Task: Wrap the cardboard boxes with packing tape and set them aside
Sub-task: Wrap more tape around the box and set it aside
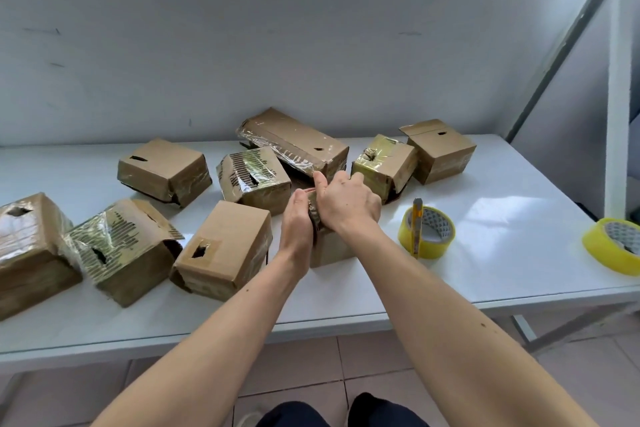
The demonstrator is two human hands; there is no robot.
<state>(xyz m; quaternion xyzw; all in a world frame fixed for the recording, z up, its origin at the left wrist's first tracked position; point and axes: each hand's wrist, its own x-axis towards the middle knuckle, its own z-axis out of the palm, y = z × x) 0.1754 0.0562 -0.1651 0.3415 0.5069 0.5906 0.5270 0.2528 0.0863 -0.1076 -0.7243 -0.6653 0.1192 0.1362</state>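
A small cardboard box (329,250) stands on the white table (485,253) in front of me, mostly hidden by my hands. My left hand (297,224) grips its left upper edge, fingers curled round the top. My right hand (346,203) lies over the box top, fingers curled down its far side and thumb raised. A yellow tape roll (438,246) with a yellow utility knife (416,225) leaning in it sits just right of the box. A second yellow tape roll (601,250) lies at the table's right edge.
Several taped cardboard boxes stand around: a long one (294,142) behind my hands, two at the back right (384,163) (440,149), others to the left (221,250) (117,250) (162,170). A wall rises behind the table. A metal frame (616,114) stands at right.
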